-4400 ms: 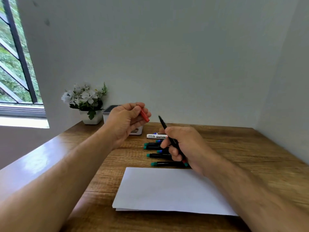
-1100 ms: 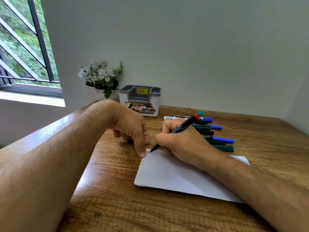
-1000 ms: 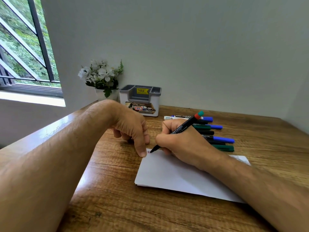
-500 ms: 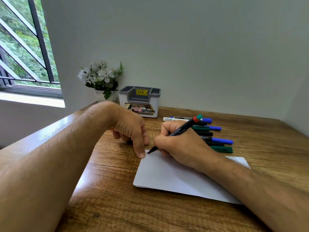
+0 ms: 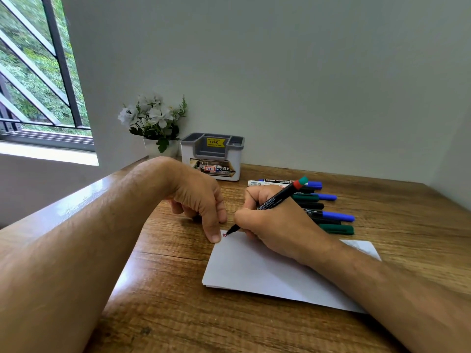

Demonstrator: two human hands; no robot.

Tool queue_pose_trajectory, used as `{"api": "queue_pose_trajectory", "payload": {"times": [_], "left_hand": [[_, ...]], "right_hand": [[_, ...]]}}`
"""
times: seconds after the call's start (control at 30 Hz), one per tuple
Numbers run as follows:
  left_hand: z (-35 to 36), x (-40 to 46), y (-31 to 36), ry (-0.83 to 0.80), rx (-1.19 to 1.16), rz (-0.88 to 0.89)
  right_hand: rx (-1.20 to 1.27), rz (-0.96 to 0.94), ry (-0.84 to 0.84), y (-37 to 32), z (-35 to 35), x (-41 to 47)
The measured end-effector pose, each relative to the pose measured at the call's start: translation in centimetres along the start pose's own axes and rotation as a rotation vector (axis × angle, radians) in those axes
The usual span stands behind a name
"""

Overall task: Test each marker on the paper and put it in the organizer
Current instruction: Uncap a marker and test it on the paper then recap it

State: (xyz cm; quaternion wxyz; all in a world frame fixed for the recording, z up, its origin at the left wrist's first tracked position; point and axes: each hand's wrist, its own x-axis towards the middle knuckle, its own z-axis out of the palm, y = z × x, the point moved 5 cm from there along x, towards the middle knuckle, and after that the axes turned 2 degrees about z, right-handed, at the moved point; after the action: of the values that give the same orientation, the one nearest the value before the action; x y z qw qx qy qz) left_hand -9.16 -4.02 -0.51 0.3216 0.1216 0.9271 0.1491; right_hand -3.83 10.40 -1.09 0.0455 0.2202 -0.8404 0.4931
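Observation:
My right hand grips a black marker with a red and teal end. Its tip touches the far left corner of the white paper, next to a small red mark. My left hand presses its index fingertip on that same corner, and its other fingers are curled under, hiding the red cap. Several capped markers with blue and green caps lie in a row behind my right hand. The grey and white organizer stands at the back by the wall.
A white pot of white flowers stands left of the organizer. The wooden table meets walls at the back and right. A barred window is at the far left.
Since 4.4 s ago both hands have come down to the paper and the uncapped marker's tip now writes at its corner. Over the last second the tip has made only small moves.

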Motion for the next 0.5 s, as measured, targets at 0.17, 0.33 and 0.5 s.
{"api": "queue_pose_trajectory", "payload": {"times": [0.17, 0.33, 0.5], "left_hand": [[0.0, 0.05, 0.03, 0.012, -0.012, 0.007], [-0.07, 0.1, -0.05, 0.025, -0.017, 0.005], [-0.06, 0.16, -0.12, 0.021, -0.02, 0.006]], "right_hand": [[-0.013, 0.015, -0.003, 0.2, 0.07, -0.06], [0.002, 0.025, -0.002, 0.17, 0.08, -0.03], [-0.015, 0.018, -0.011, 0.2, 0.07, -0.17]]}}
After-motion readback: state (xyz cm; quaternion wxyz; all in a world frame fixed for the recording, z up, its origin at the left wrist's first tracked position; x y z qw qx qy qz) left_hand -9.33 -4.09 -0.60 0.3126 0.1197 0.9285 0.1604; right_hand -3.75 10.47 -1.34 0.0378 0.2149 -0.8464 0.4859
